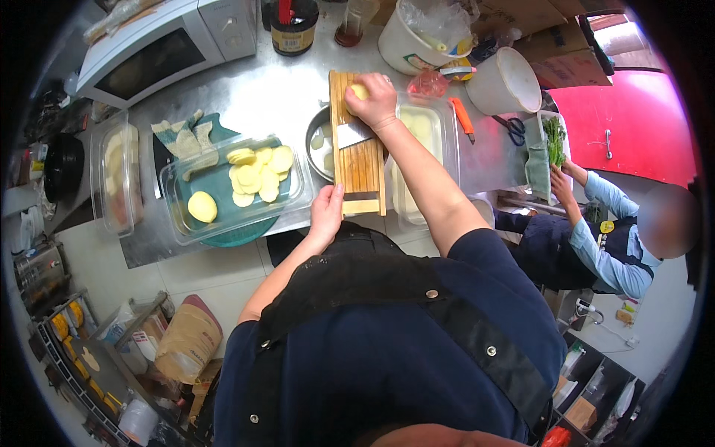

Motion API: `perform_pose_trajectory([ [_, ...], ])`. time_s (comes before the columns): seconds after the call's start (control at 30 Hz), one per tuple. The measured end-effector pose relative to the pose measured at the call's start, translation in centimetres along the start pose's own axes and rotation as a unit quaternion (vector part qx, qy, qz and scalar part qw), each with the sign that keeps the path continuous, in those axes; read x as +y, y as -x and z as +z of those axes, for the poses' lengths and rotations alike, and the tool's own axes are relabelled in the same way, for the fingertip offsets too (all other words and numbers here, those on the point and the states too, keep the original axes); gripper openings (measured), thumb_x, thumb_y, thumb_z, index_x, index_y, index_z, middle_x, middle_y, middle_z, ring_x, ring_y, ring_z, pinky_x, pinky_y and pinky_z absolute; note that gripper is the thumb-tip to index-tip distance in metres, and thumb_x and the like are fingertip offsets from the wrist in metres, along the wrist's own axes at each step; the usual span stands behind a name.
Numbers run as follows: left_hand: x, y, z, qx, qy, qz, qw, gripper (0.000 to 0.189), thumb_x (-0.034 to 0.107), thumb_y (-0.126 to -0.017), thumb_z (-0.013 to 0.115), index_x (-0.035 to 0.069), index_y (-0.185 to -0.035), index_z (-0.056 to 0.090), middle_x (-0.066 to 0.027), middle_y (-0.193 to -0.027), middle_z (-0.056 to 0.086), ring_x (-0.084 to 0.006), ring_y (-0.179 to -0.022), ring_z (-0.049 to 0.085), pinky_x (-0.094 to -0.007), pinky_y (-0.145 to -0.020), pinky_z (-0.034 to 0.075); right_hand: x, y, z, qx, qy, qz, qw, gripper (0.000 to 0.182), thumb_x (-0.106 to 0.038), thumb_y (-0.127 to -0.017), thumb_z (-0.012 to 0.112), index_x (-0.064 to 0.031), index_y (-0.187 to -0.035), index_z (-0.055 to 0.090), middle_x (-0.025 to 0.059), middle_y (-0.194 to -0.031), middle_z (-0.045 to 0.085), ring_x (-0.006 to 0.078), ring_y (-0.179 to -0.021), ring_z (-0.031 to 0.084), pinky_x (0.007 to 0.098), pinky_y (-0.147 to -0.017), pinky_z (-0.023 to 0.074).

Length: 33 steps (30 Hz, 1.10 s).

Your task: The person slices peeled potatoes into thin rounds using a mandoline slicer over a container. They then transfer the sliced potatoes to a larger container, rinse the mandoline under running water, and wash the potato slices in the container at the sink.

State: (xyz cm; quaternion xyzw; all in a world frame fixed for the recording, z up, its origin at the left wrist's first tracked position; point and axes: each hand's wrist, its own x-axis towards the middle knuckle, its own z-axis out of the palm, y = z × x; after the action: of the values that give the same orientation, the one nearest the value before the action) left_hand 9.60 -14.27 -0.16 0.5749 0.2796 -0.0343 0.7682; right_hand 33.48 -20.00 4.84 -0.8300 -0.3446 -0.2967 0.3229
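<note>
My right hand [375, 103] presses a peeled potato [359, 91] against the far part of a wooden mandoline slicer [357, 167]. A metal blade plate [353, 135] crosses the board nearer to me. At its near left edge, my left hand [327, 213] grips the slicer's frame. The slicer lies across a round metal pot [317, 145], where a few pale slices show in liquid. To the left, a clear plastic tub [173, 215] holds a whole peeled potato [202, 207] and a heap of potato slices [260, 170].
A clear tub with pale contents [453, 151] stands right of the pot, beside an orange utility knife [462, 120] and scissors [511, 129]. A microwave [162, 56], a sauce jar [294, 33] and white buckets [505, 81] line the back. At right, a co-worker [575, 240] handles leafy greens [554, 139].
</note>
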Motion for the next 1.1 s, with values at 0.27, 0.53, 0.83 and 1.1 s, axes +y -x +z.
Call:
perform_pose_trajectory([
  [0.27, 2.1, 0.6, -0.2, -0.017, 0.035, -0.062, 0.997, 0.033, 0.034, -0.088, 0.049, 0.003, -0.075, 0.047, 0.0004, -0.06, 0.044, -0.0065, -0.051, 0.04, -0.0232, -0.045, 0.034, -1.6, -1.0, -2.2, 0.106, -0.473, 0.549, 0.681, 0.016, -0.018, -0.073, 0.065, -0.005, -0.079, 0.058, 0.0078, -0.075, 0.058, 0.0221, -0.071, 0.058, 0.0374, -0.062, 0.05],
  [0.53, -0.1, -0.4, -0.1, -0.02, -0.032, 0.011, 0.999, 0.03, 0.035, -0.089, 0.045, 0.006, -0.081, 0.048, 0.0022, -0.063, 0.046, -0.005, -0.046, 0.041, -0.0186, -0.037, 0.031, -5.3, -1.2, -7.9, 0.014, -0.721, 0.651, 0.239, 0.029, -0.03, -0.077, 0.053, -0.0031, -0.088, 0.051, 0.0139, -0.081, 0.053, 0.0271, -0.073, 0.052, 0.0372, -0.066, 0.0472],
  [0.83, 3.8, 4.5, -7.1, -0.003, 0.079, -0.008, 0.997, 0.027, 0.033, -0.089, 0.047, 0.006, -0.085, 0.051, 0.0024, -0.064, 0.047, -0.004, -0.045, 0.041, -0.0181, -0.036, 0.03, -9.1, -0.9, -8.1, -0.014, -0.76, 0.597, 0.256, 0.028, -0.028, -0.078, 0.054, -0.0018, -0.088, 0.053, 0.0151, -0.082, 0.052, 0.0269, -0.074, 0.051, 0.0365, -0.068, 0.048],
  [1.1, 4.1, 7.0, -14.6, 0.123, 0.083, -0.014, 0.989, 0.03, 0.033, -0.088, 0.048, 0.004, -0.082, 0.051, 0.0014, -0.059, 0.047, -0.0046, -0.04, 0.038, -0.0192, -0.033, 0.028, -15.9, -0.8, -2.4, -0.053, -0.669, 0.654, 0.349, 0.024, -0.028, -0.078, 0.053, -0.0052, -0.086, 0.054, 0.0107, -0.076, 0.057, 0.027, -0.073, 0.056, 0.0386, -0.065, 0.0499],
])
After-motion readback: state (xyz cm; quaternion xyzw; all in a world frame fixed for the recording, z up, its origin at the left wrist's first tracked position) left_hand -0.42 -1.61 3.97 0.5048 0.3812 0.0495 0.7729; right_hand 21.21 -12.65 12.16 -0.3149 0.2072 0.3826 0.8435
